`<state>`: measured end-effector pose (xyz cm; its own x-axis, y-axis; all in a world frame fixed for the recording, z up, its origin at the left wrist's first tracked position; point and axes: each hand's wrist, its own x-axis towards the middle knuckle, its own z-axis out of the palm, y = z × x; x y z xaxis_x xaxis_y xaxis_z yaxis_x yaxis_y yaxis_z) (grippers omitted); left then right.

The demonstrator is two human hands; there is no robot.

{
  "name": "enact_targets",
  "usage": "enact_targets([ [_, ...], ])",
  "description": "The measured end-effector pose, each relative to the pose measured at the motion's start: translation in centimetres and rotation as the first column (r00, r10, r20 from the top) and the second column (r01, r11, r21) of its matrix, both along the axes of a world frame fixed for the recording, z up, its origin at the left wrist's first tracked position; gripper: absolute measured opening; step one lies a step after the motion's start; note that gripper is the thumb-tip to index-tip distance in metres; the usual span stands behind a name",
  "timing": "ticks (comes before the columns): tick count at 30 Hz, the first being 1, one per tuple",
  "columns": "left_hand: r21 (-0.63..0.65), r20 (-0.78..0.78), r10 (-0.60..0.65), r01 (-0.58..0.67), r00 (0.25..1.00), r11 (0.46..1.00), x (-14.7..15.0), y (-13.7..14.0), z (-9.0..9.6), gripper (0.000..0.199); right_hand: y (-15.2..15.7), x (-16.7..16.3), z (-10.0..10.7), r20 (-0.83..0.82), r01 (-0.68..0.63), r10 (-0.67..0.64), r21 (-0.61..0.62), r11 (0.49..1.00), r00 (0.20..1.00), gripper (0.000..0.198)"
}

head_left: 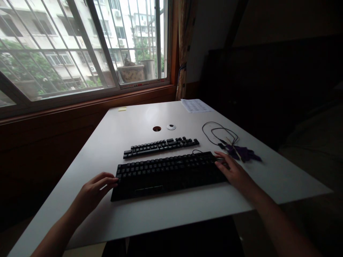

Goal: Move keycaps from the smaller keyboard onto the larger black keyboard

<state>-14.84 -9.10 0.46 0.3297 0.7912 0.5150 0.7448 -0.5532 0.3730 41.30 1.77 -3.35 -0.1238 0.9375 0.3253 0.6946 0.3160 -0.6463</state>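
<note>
A black keyboard (166, 178) lies on the white table, with keys in its upper rows and a bare, dark lower part. My left hand (98, 185) is at its left end, fingertips closed on the edge. At the right end, my right hand (227, 166) grips the side near the upper corner, its fingers bent over the top. Just behind the keyboard, loose black keycaps (160, 146) stand lined up in rows, some gaps showing at their right. A thin black cable (197, 151) loops from the keyboard's back edge.
To the right lie a coiled black cable (214, 125) and a purple cloth-like item (243, 153). Farther back are a round hole (157, 129) in the table (91, 153), a white round cover (171, 127), printed papers (197, 105) and a yellow note (122, 109). A barred window is beyond.
</note>
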Motion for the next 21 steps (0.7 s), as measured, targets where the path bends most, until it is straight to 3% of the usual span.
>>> enact_targets([
  [8,-0.027,-0.080,-0.030,0.028,0.996,0.999,-0.10,0.05,0.10,0.016,-0.10,-0.16,0.21,0.013,-0.001,0.001,0.006,1.000,1.000,0.046],
  [16,0.023,0.030,0.089,-0.089,0.996,0.996,0.08,-0.38,-0.51,0.019,0.04,-0.25,0.29,0.025,-0.003,0.002,0.017,1.000,1.000,0.045],
  [21,0.026,0.046,0.059,-0.060,0.997,0.998,0.09,-0.30,-0.28,0.017,-0.01,-0.23,0.30,0.020,-0.008,0.007,0.004,1.000,1.000,0.043],
])
